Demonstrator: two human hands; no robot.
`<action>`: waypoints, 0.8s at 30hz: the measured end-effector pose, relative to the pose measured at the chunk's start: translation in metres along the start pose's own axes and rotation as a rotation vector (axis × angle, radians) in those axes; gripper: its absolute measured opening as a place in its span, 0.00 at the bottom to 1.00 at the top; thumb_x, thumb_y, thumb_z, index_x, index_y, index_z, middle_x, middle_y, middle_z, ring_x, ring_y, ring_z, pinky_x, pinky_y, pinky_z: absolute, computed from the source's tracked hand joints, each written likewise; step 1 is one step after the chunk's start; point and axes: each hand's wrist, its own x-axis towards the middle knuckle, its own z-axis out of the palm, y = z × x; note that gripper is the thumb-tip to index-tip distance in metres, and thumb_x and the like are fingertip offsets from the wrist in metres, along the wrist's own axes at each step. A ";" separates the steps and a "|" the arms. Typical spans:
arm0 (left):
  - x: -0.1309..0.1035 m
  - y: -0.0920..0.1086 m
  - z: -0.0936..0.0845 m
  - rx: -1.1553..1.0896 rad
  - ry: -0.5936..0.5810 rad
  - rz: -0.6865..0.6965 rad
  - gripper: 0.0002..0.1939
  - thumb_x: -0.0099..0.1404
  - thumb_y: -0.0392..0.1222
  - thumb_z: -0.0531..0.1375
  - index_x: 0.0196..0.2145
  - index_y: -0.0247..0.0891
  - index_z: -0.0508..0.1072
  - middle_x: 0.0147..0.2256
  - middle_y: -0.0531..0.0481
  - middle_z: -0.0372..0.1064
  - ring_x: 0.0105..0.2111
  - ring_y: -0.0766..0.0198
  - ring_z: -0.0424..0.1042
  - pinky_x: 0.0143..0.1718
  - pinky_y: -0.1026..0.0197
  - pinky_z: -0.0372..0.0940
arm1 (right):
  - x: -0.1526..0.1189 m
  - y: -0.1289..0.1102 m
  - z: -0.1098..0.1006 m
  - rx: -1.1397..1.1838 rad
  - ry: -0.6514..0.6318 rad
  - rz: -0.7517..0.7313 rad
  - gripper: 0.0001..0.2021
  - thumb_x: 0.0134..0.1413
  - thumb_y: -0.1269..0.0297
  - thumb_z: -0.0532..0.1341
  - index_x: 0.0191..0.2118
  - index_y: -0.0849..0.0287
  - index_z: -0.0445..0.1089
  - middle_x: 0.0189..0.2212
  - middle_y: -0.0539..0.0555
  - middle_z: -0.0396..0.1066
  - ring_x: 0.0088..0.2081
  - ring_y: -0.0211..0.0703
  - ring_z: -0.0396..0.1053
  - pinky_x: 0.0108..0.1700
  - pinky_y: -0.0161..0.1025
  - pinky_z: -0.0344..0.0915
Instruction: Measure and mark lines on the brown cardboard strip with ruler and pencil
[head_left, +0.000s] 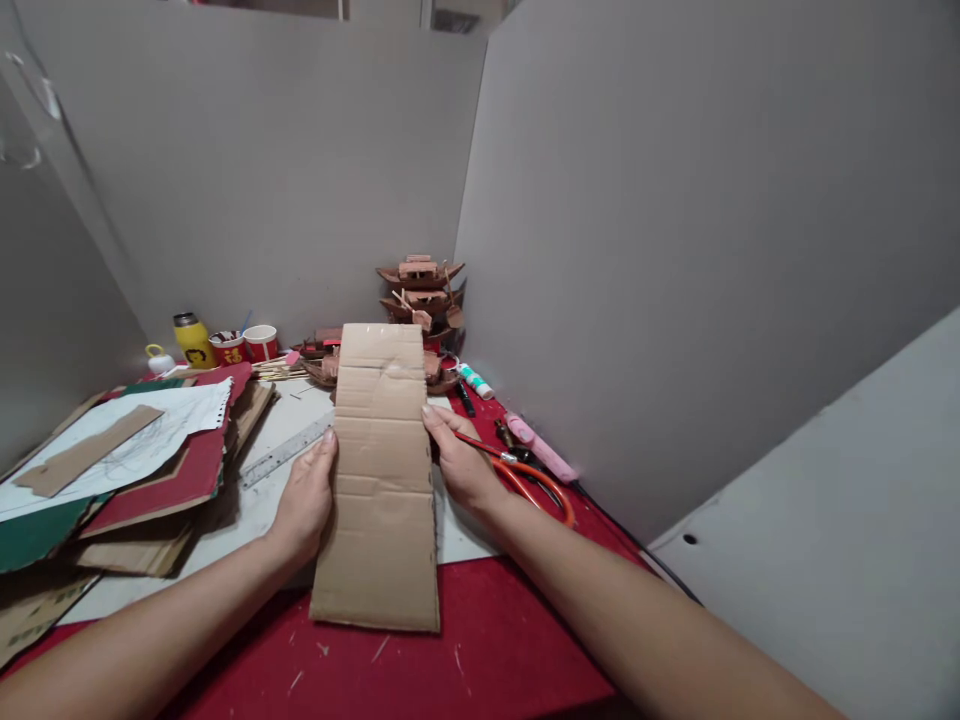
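A cardboard strip (384, 470) lies between the fingers of the left hand (306, 498) and right hand (466, 468), each closed on one long edge, presumably for balance, a slim red rod (484, 447) seemingly tucked in the right.

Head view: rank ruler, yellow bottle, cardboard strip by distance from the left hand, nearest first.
1. Cardboard strip: held along its left edge by the left hand.
2. Ruler: just beyond the hand.
3. Yellow bottle: far back, to the left.
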 end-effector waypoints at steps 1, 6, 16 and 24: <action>0.000 0.000 0.000 0.010 0.004 -0.002 0.23 0.63 0.58 0.57 0.42 0.36 0.78 0.45 0.45 0.77 0.46 0.50 0.75 0.48 0.53 0.68 | 0.000 0.000 0.000 -0.009 0.007 0.000 0.18 0.53 0.44 0.62 0.35 0.53 0.78 0.30 0.50 0.78 0.31 0.44 0.72 0.35 0.39 0.66; 0.000 0.000 -0.001 0.125 0.046 0.018 0.23 0.64 0.58 0.55 0.40 0.37 0.79 0.45 0.45 0.77 0.47 0.51 0.74 0.49 0.55 0.67 | -0.002 0.000 0.000 -0.037 0.038 -0.022 0.17 0.54 0.45 0.61 0.36 0.53 0.78 0.32 0.50 0.79 0.32 0.44 0.73 0.36 0.39 0.66; 0.002 -0.003 -0.002 0.130 0.031 0.000 0.24 0.61 0.60 0.58 0.40 0.37 0.79 0.42 0.46 0.78 0.45 0.51 0.74 0.46 0.56 0.67 | 0.000 0.000 -0.003 -0.089 0.142 -0.038 0.17 0.53 0.45 0.60 0.34 0.54 0.77 0.31 0.50 0.78 0.34 0.46 0.73 0.38 0.40 0.67; 0.004 -0.007 -0.002 0.077 0.017 0.008 0.21 0.59 0.58 0.62 0.36 0.36 0.79 0.37 0.49 0.79 0.40 0.53 0.75 0.40 0.58 0.68 | 0.004 -0.001 -0.007 -0.152 0.212 -0.105 0.18 0.54 0.46 0.59 0.35 0.55 0.76 0.32 0.51 0.77 0.36 0.46 0.73 0.40 0.41 0.66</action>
